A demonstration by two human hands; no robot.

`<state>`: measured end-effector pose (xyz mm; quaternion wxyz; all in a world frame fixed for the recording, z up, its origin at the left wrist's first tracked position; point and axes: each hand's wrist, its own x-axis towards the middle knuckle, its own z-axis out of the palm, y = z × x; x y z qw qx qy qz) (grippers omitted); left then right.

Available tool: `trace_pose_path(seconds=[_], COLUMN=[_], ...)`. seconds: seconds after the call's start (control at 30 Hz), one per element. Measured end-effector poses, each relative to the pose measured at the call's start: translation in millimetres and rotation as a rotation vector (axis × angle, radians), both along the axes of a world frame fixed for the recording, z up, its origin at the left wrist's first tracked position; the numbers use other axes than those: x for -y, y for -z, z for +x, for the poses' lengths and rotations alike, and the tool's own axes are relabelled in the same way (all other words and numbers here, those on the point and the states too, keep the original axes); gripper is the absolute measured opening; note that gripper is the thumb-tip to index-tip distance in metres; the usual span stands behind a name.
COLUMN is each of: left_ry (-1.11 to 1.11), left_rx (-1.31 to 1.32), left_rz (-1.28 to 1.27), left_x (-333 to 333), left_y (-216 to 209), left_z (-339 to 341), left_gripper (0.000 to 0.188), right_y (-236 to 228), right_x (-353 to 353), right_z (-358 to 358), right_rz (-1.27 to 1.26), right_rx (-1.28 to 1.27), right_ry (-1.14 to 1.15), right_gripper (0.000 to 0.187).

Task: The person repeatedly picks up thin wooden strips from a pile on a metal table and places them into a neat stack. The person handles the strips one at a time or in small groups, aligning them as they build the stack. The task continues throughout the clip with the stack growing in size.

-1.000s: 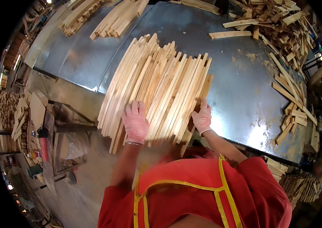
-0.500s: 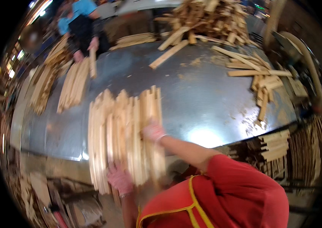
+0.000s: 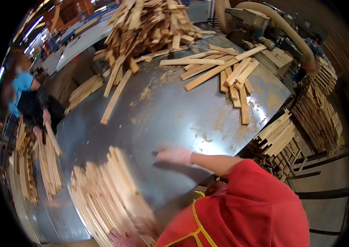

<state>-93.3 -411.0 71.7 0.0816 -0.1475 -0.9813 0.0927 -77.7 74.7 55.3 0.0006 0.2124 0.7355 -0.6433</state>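
Note:
A wide bundle of pale wooden slats lies side by side at the near left of the metal table, its far ends uneven. My left hand, in a pinkish glove, rests on the near part of this bundle, fingers spread over the wood; the picture's lower edge is close by. To the right of the bundle, my right hand, gloved alike, is held out over the bare metal, apart from the slats. Motion smears its fingers, and I cannot make out anything in it.
The metal table carries loose slats at far right and a tall heap of wood pieces at the back. A co-worker in blue handles slats at left. A thick hose arches beyond; stacked slats stand right.
My right hand has left the bundle and moved right over the table. The view has swung right, so the bundle and co-worker appear farther left. My left hand stays on the slats.

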Motion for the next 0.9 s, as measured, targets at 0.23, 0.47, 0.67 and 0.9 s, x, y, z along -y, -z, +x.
trace_pose_path(seconds=[0.23, 0.47, 0.67, 0.9], left_ry=[0.332, 0.811, 0.979, 0.946], left_rx=[0.127, 0.389, 0.214, 0.227], left_rz=[0.238, 0.32, 0.387, 0.209], left_x=[-241.7, -655.7, -957.7, -1162.2], left_y=[21.2, 46.2, 86.1, 98.5], left_z=[-63.6, -139.1, -216.8, -216.4], left_gripper=[0.057, 0.052, 0.047, 0.066], right_y=[14.3, 109.4, 78.1, 121.8], right_x=[-432.3, -683.3, -663.4, -682.1], right_z=[147.8, 254.3, 200.3, 217.8], right_rz=[0.323, 0.211, 0.156, 0.207], right_rx=[0.037, 0.22, 0.134, 0.208], right_ry=[0.984, 1.178, 1.196, 1.22], right_gripper=[0.073, 0.091, 0.104, 0.114])
